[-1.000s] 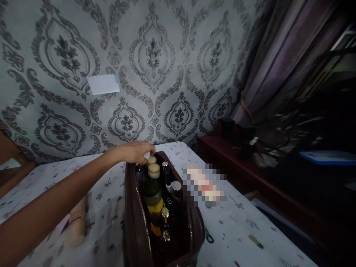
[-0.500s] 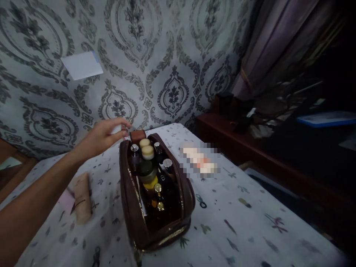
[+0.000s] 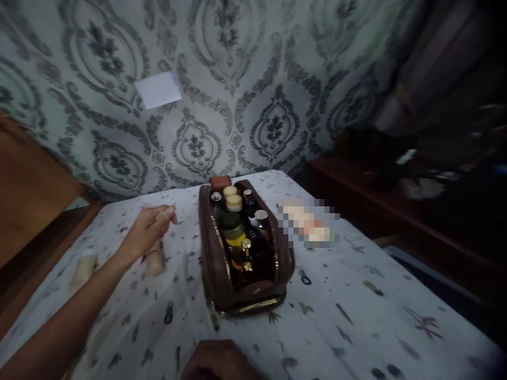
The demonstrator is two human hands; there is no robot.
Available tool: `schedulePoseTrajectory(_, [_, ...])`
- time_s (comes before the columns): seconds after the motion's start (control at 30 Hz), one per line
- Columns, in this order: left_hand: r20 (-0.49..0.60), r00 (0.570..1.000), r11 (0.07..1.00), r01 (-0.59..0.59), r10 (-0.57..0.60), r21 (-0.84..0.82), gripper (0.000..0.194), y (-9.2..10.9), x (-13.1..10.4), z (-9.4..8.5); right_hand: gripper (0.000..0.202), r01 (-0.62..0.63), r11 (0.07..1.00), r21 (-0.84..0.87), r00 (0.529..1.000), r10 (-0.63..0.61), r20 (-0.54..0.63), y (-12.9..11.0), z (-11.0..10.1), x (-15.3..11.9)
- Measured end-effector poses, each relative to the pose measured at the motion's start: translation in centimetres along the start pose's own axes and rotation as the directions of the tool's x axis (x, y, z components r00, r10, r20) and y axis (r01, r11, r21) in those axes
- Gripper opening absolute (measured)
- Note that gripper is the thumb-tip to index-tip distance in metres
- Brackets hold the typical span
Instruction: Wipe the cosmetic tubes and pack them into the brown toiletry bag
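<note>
An unzipped dark brown leather toiletry bag stands upright on the patterned cloth. Inside it are several bottles and jars, among them a dark-lidded jar and a cream-lidded jar. Left of the bag, my left hand hovers with its fingers pressed together. Whatever they hold is too blurred to name. A beige tube lies just beneath this hand, partly covered by it. My right hand shows only as a blurred back at the bottom edge, its fingers hidden.
A pale cylinder rests at the left, beside my forearm. Right of the bag lies a pixelated item. A brown wooden board rises at the left edge. White paper is on the patterned wall. Dark red furniture stands at right.
My left hand, which had a small white thing in its fingers by the bag's far end, has moved away to the left over the beige tube. My right hand has come into view. The camera has turned left.
</note>
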State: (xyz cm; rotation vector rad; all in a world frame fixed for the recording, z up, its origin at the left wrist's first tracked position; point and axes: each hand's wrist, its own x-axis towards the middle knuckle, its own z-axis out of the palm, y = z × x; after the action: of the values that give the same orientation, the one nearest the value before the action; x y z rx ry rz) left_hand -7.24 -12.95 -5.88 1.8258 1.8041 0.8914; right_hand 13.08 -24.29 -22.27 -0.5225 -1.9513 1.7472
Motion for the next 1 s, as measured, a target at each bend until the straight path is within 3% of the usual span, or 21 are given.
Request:
schedulePoseTrajectory(0.13, [0.029,0.998,0.998,0.055,-0.056,0.017,0.063,-2.2,-4.9,1.6,0.019,-0.021,0.997,-0.079,0.997,0.014,-0.081,-0.6,0.4,0.4])
schedulePoseTrajectory(0.27, [-0.007,0.992,0.983,0.124,-0.125,0.132,0.056,-3.5,-10.5,1.8,0.017,-0.012,0.994,-0.109,0.995,0.001,-0.102,-1.6,0.4,0.1])
schedulePoseTrajectory(0.43, [-0.064,0.963,0.899,0.267,-0.262,0.346,0.04,-4.6,-16.6,-0.3,0.014,-0.069,0.989,-0.133,0.992,0.053,-0.113,-2.3,0.5,-0.1])
schedulePoseTrajectory(0.53, [-0.161,0.94,0.861,0.342,-0.302,0.377,0.039,-5.9,-19.4,-2.2,0.016,-0.087,0.984,-0.157,0.992,0.071,-0.106,-2.7,0.7,0.0])
schedulePoseTrajectory(0.7, [-0.364,0.877,0.827,0.441,-0.314,0.349,0.033,-9.0,-22.4,-5.8,0.017,-0.062,0.97,-0.234,0.996,0.044,-0.084,-3.8,0.9,-0.1])
schedulePoseTrajectory(0.8, [-0.415,0.849,0.826,0.47,-0.327,0.31,0.036,-10.8,-23.2,-7.6,0.016,-0.048,0.947,-0.317,0.999,0.044,-0.017,-4.7,0.9,-0.1])
schedulePoseTrajectory(1.0, [-0.418,0.8,0.786,0.56,-0.431,0.263,0.051,-12.1,-24.1,-7.7,0.018,-0.078,0.924,-0.375,0.992,0.109,0.062,-6.3,1.0,0.4])
